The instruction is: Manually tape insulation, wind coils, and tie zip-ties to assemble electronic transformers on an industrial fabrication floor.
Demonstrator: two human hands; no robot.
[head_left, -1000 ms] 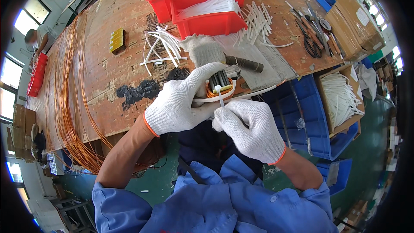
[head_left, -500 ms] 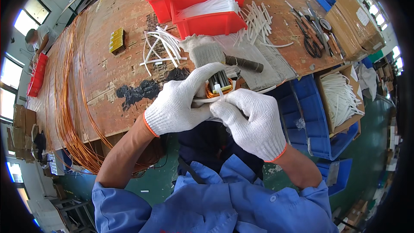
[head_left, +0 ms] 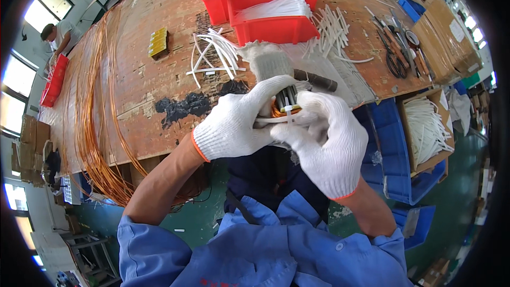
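Observation:
Both my hands wear white knitted gloves with orange cuffs. Between them, near the table's front edge, is a copper wire coil with grey metal bars in its middle. My left hand grips its left side, fingers curled over the far edge and thumb below. My right hand closes round the right side, its thumb beneath, hiding much of the coil. A white cable tie crosses the coil's near side, its head by a yellowish strip. White tubing sticks out toward my left thumb.
Beyond my hands lie a cloth-wrapped block, a dark rod and loose white tubes. Red bins stand behind. Copper wires drape over the left; scissors and tools lie right. Blue crates stand beside the table. A person works far left.
My right hand has moved up from a pinch at the cable tie to the coil's right side. My left hand keeps its grip. The whole view has shifted slightly.

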